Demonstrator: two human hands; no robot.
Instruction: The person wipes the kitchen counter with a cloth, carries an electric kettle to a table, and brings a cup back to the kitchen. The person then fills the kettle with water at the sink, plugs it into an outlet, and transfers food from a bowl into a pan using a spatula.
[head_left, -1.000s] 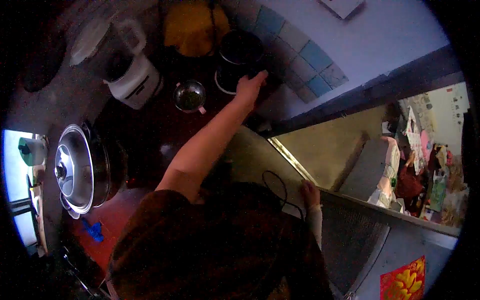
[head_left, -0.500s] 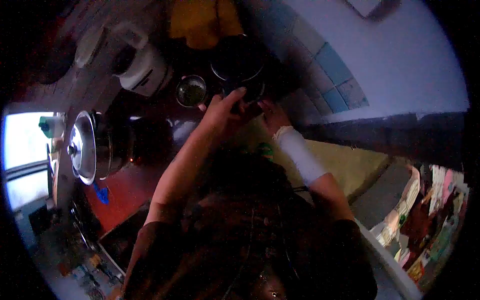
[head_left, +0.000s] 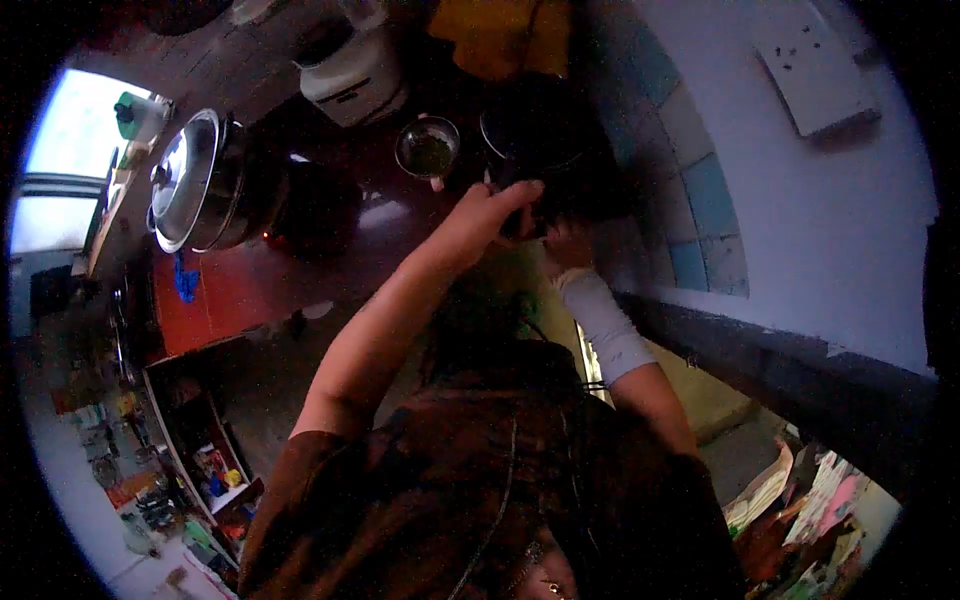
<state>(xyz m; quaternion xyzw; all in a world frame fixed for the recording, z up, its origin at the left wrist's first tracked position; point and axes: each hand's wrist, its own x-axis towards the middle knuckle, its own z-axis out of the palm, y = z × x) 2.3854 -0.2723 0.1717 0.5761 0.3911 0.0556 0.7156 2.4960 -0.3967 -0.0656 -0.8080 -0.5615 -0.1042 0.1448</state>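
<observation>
Near the front of a dark round pan (head_left: 530,130), my left hand (head_left: 500,208) has its fingers curled round something dark that I cannot make out. The thumb lies along the top, just below the pan's rim. My right hand (head_left: 567,247) is close beside it on the right, in deep shadow, so its fingers are hard to see. A white sleeve or wrap covers that forearm. Left of the pan stands a small metal bowl (head_left: 428,147) with something green inside, apart from both hands.
A large pot with a shiny lid (head_left: 188,180) stands at the left on the dark red counter (head_left: 215,305). A white appliance (head_left: 355,80) and a yellow cloth-like thing (head_left: 495,35) are at the back. A tiled wall (head_left: 690,205) bounds the right.
The view has turned, so the pot, bowl and pan appear shifted right. My left hand stays closed by the pan; my right hand's fingers, visible before, are now darker and less distinct.
</observation>
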